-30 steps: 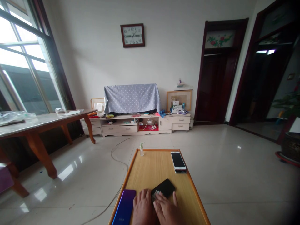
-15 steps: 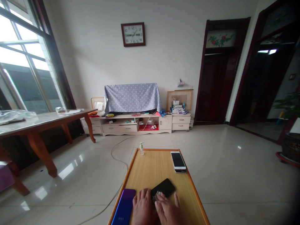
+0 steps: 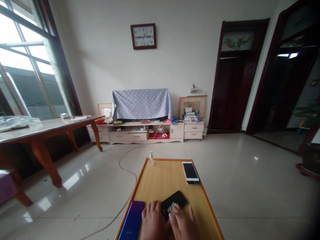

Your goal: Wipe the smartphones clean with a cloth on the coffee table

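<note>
A black smartphone (image 3: 181,197) lies at a slant on the small wooden table. My right hand (image 3: 184,225) presses a crumpled greyish wad of cloth or tissue (image 3: 173,207) onto its dark surface under the fingertips. My left hand (image 3: 152,222) is at the phone's near left end, fingers bent and close together against its edge; the thumb is hidden. Left of that hand lies a blue-purple phone (image 3: 132,218), back up. Farther off, a white phone (image 3: 190,171) with a dark screen lies on another flat device at the right edge.
A small clear pump bottle (image 3: 151,158) stands at the far left corner of the wooden table (image 3: 165,170). A cable (image 3: 122,170) runs over the tiled floor to the left. Beyond are a low white cabinet (image 3: 130,136), a larger table (image 3: 62,124) and a potted plant (image 3: 311,160).
My right hand has slid the wad slightly right and away from me across the black smartphone. My left hand and the phones stay about where they were.
</note>
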`<state>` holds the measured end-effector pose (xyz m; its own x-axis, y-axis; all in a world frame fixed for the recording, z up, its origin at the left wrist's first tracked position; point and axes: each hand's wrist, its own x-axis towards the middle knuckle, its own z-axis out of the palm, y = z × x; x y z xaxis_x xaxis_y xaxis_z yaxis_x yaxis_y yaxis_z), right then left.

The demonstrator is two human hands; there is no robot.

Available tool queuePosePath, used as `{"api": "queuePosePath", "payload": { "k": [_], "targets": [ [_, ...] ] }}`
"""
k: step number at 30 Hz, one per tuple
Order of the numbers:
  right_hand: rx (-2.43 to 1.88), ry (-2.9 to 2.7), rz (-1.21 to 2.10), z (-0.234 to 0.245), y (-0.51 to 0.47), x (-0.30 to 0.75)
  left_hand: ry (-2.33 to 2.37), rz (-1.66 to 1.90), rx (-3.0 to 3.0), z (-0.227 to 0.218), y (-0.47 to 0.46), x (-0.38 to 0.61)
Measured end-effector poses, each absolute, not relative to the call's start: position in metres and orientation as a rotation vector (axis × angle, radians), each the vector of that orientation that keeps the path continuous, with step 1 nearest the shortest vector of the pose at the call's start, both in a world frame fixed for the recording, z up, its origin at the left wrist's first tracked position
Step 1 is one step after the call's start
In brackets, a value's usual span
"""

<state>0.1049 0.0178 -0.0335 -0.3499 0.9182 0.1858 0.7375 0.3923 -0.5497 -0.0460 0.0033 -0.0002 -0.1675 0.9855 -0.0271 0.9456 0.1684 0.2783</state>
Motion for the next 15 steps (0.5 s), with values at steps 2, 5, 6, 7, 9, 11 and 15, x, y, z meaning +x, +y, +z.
{"api": "queuePosePath", "payload": {
  "k": [2, 5, 6, 7, 9, 11, 15],
  "targets": [
    [-1.434, -2.166, 0.512, -0.034, 0.019, 0.109, 2.254, 0.308, 1.886, -0.002, 0.004, -0.046],
    [-1.527, -2.074, 0.471, -0.032, 0.028, 0.120, 2.264, 0.359, 1.901, -0.008, 0.005, -0.047],
    [-1.553, -2.049, 0.453, -0.032, 0.031, 0.123, 2.262, 0.376, 1.909, -0.010, 0.005, -0.047],
    [-1.571, -2.033, 0.436, -0.031, 0.033, 0.124, 2.262, 0.385, 1.913, -0.011, 0.006, -0.047],
    [-1.571, -2.033, 0.411, -0.030, 0.034, 0.121, 2.265, 0.391, 1.915, -0.013, 0.007, -0.047],
    [-1.519, -2.080, 0.423, -0.031, 0.030, 0.111, 2.263, 0.387, 1.907, -0.013, 0.007, -0.047],
    [-1.401, -2.171, 0.511, -0.032, 0.020, 0.093, 2.232, 0.350, 1.909, -0.009, 0.005, -0.049]
  ]
}}
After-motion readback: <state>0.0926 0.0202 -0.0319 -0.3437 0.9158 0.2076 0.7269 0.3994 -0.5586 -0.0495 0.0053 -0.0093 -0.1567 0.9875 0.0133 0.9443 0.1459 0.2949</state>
